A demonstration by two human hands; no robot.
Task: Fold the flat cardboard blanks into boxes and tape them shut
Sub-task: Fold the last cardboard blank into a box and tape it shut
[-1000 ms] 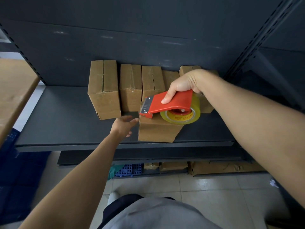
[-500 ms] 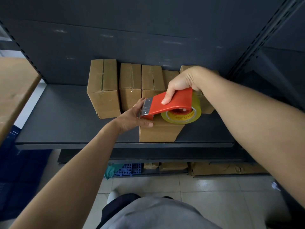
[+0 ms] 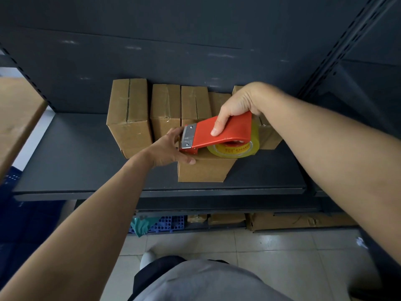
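Fingers of the right hand (image 3: 236, 105) wrap the red tape dispenser (image 3: 219, 132), held over the box (image 3: 204, 169) on the shelf (image 3: 76, 161). Left hand (image 3: 167, 149) clamps the box's near corner, beside the toothed blade (image 3: 188, 135); a slip could nick those fingertips or lay tape crooked.

This looks like a storeroom or a small warehouse. There is a big dark metal shelf (image 3: 71, 161) with a dark back wall and posts with rows of holes (image 3: 338, 46). Brown cardboard boxes (image 3: 128, 114) stand in a row on it. More flat brown boxes (image 3: 288, 221) and a blue plastic crate (image 3: 167, 223) sit low under the shelf. The floor (image 3: 271, 253) has pale tiles. A wooden worktop (image 3: 15, 109) is at the left.
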